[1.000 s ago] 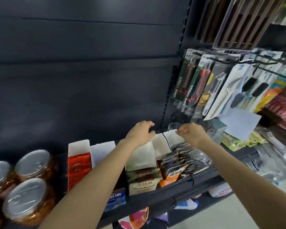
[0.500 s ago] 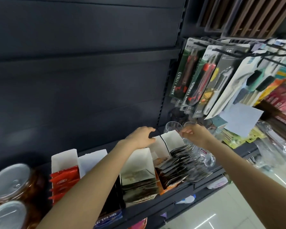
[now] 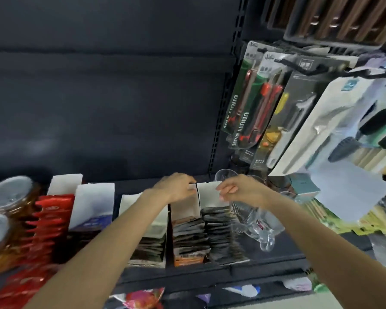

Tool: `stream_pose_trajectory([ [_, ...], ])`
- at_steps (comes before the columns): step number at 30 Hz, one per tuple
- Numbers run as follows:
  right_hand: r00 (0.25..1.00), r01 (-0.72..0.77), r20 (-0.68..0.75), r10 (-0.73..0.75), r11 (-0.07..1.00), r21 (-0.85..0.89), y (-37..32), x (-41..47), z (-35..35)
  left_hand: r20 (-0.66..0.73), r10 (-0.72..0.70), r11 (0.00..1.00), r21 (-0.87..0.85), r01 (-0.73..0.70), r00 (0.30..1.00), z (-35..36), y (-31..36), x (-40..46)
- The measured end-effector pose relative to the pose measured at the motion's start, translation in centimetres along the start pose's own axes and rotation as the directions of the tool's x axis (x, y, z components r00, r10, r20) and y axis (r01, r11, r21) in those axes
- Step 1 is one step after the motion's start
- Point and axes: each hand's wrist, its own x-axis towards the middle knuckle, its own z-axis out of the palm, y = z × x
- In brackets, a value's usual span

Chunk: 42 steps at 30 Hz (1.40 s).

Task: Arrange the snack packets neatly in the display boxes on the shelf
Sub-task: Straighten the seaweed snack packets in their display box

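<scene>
Both hands were at the back of the shelf [image 3: 209, 276], apart from each other. The left hand [image 3: 176, 188] gripped the raised back flap of the orange display box [image 3: 184, 208], fingers curled over its top edge. The right hand [image 3: 238, 190] pinched the flap of the adjoining box [image 3: 209, 192]. Dark snack packets [image 3: 218, 233] stood in rows inside both boxes. A glass mug [image 3: 256, 224] lay just beside them.

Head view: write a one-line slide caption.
Both hands, left and right, at the back flaps of two display boxes of dark snack packets on the shelf.
</scene>
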Motion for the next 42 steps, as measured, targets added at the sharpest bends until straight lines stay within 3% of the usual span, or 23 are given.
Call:
stream_pose_trajectory([
  [7, 0.984, 0.141, 0.115, -0.134, 0.988, -0.061, 1.3, 0.8, -0.9, -0.116, -0.17, 0.977, 0.111, 0.183, 0.979, 0.9, 1.7, -1.9],
  [12, 0.967, 0.229, 0.134, -0.217, 0.971, -0.073, 1.5, 0.4, -1.2, -0.186, -0.196, 0.976, 0.059, 0.21, 0.963, 1.1, 2.0, -3.2],
  [17, 0.943, 0.331, 0.119, -0.31, 0.905, -0.269, 1.2, -0.2, -0.5, -0.193, -0.184, 0.979, 0.048, 0.197, 0.964, 1.3, 1.7, -3.9],
  [21, 0.948, 0.291, 0.029, -0.316, 0.831, -0.475, 0.9, -0.1, 0.2, -0.202, -0.186, 0.98, 0.025, 0.195, 0.962, 1.2, 1.8, -4.0],
  [27, 0.95, 0.248, -0.136, -0.28, 0.945, -0.212, 0.8, 0.3, 0.4, -0.188, -0.22, 0.975, -0.013, 0.221, 0.957, 1.0, 2.2, -3.8],
  [34, 0.9, 0.306, -0.305, -0.312, 0.95, -0.068, -0.4, -0.8, -1.0, -0.16, -0.277, 0.958, -0.116, 0.261, 0.947, 0.7, 2.5, -3.5],
  [39, 0.813, 0.394, -0.439, -0.383, 0.916, -0.071, -2.5, -2.3, -3.1, -0.264, -0.28, 0.853, -0.509, 0.113, 0.923, 0.3, 3.1, -4.0],
  [42, 0.761, 0.432, -0.524, -0.382, 0.901, -0.029, -3.6, -2.7, -4.0, -0.287, -0.272, 0.786, -0.617, 0.041, 0.919, -0.3, 3.6, -4.5],
])
